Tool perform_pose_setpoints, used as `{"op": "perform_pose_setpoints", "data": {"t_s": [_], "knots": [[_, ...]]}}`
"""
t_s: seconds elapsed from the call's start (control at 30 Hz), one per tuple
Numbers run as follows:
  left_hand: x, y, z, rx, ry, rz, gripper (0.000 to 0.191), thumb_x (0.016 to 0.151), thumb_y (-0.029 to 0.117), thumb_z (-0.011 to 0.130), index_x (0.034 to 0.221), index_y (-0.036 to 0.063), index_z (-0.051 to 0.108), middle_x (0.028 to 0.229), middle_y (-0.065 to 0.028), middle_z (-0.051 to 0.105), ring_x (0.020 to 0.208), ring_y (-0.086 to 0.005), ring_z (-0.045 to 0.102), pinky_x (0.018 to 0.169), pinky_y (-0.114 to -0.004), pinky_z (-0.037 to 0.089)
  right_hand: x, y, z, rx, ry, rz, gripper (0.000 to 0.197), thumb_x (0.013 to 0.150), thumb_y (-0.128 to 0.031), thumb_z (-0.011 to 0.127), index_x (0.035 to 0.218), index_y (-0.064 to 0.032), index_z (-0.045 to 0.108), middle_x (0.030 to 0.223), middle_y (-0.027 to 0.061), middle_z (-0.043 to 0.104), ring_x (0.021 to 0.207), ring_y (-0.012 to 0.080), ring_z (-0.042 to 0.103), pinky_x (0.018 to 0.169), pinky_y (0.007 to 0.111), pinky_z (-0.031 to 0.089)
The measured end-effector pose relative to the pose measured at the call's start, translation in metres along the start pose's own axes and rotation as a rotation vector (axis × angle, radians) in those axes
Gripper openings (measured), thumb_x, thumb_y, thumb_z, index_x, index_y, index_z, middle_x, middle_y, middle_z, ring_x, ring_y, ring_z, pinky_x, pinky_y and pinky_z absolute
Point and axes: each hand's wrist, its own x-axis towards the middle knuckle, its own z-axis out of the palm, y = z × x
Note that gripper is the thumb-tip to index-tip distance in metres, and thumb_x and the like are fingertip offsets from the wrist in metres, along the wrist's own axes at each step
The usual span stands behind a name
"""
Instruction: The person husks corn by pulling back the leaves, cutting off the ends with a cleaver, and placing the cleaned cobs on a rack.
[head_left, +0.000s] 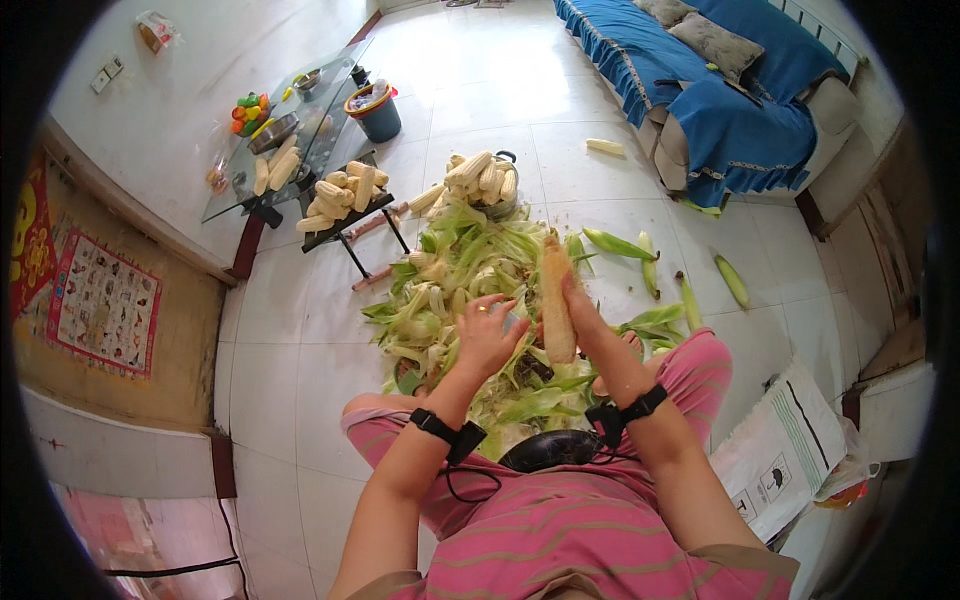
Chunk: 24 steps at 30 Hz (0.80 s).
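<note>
My right hand (587, 319) grips a husked ear of corn (556, 304), stalk end pointing away from me and silk strands clinging to it. Just left of the ear, my left hand (486, 336) is raised with its fingers apart and a ring on one finger. It appears to hold nothing; a small pale patch by its fingertips is unclear. Under both hands and between my feet spreads a heap of green corn husks (480, 262). Beyond the heap, a metal pot (504, 208) is piled with husked ears (480, 176).
A small black-framed stand (349, 221) bears more husked ears. Left of it is a glass table (247, 169) with bowls; a bucket (380, 124) stands alongside. Unhusked ears (731, 281) lie at right, near a blue-covered sofa (739, 135). A white sack (784, 450) lies near my right knee.
</note>
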Motion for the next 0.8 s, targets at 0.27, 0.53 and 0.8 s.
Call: {"op": "perform_pose_setpoints", "data": {"t_s": [0.27, 0.53, 0.8], "knots": [[-0.010, 0.014, -0.007, -0.990, -0.056, -0.548, 0.058, 0.086, 0.054, 0.048, 0.127, 0.0121, 0.041, 0.107, -0.0043, 0.055, 0.089, -0.0176, 0.057, 0.073, -0.034, 0.048, 0.020, 0.041, 0.050, -0.839, 0.541, -0.452, 0.042, 0.092, -0.037, 0.043, 0.085, -0.0018, 0.064, 0.068, 0.0180, 0.061, 0.061, 0.0315, 0.058, 0.058, 0.038, 0.046], [-0.010, -0.051, -0.034, -1.277, 0.188, -0.555, 0.046, 0.089, 0.046, 0.047, 0.101, 0.0016, 0.051, 0.084, -0.0077, 0.058, 0.073, -0.0214, 0.060, 0.062, -0.033, 0.051, 0.058, 0.060, 0.011, -1.093, 0.736, -0.510, 0.020, 0.085, -0.025, 0.056, 0.076, -0.0095, 0.066, 0.064, 0.0153, 0.060, 0.060, 0.0343, 0.058, 0.054, 0.044, 0.044], [0.003, -0.073, -0.066, -1.571, 0.373, -0.845, 0.045, 0.087, 0.045, 0.049, 0.101, 0.0025, 0.049, 0.084, -0.0113, 0.056, 0.073, -0.0273, 0.061, 0.061, -0.042, 0.053, 0.107, 0.199, -0.061, -1.176, -0.046, 0.320, 0.019, 0.078, -0.012, 0.060, 0.094, -0.0056, 0.067, 0.082, 0.0163, 0.060, 0.071, 0.0298, 0.058, 0.065, 0.044, 0.048]]}}
